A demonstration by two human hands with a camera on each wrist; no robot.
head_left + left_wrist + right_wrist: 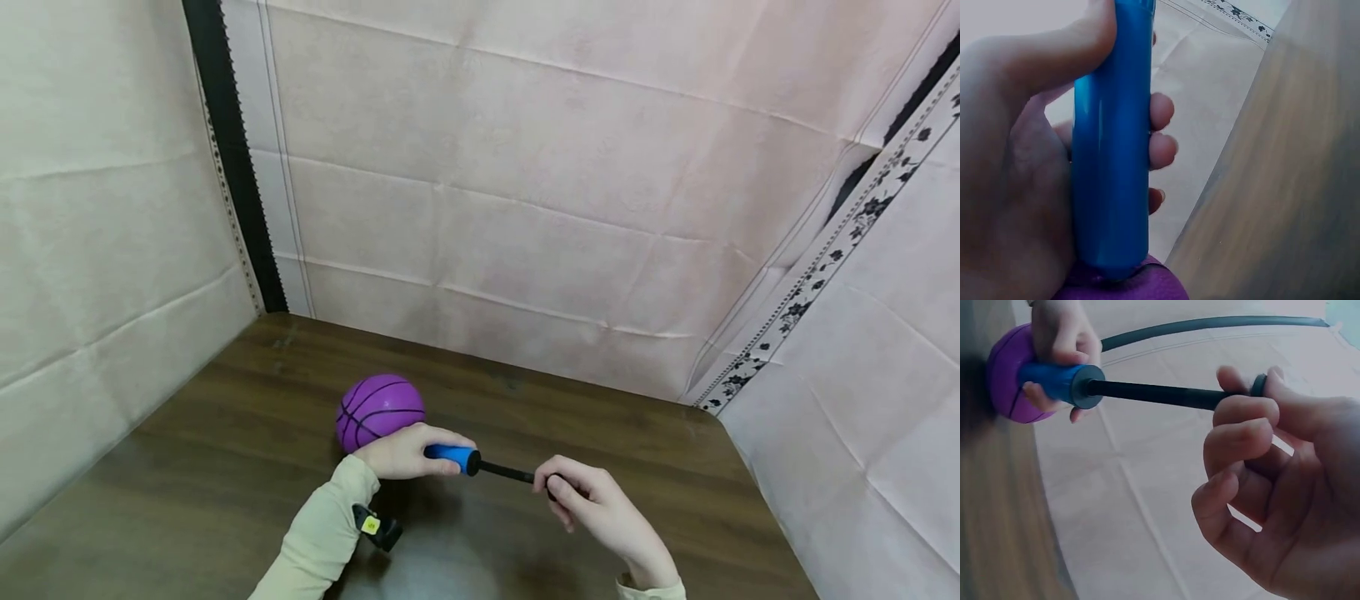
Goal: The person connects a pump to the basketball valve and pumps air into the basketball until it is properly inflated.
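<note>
A small hand pump [454, 457] with a blue barrel and a black rod is held level above the table. My left hand [408, 454] grips the blue barrel, its fingers wrapped round it in the left wrist view. With thumb and fingers my right hand [592, 504] pinches the black end of the rod, which is drawn well out of the barrel. Beside the left hand is a purple ball [382, 408] with black basketball lines, at the barrel's far end. Where pump and ball meet is mostly hidden by the left hand.
The brown wooden table [600, 425] lies beneath both hands. Pale creased cloth [487, 167] hangs behind it and along both sides. A black device with a yellow tag [371, 525] is strapped to the left wrist.
</note>
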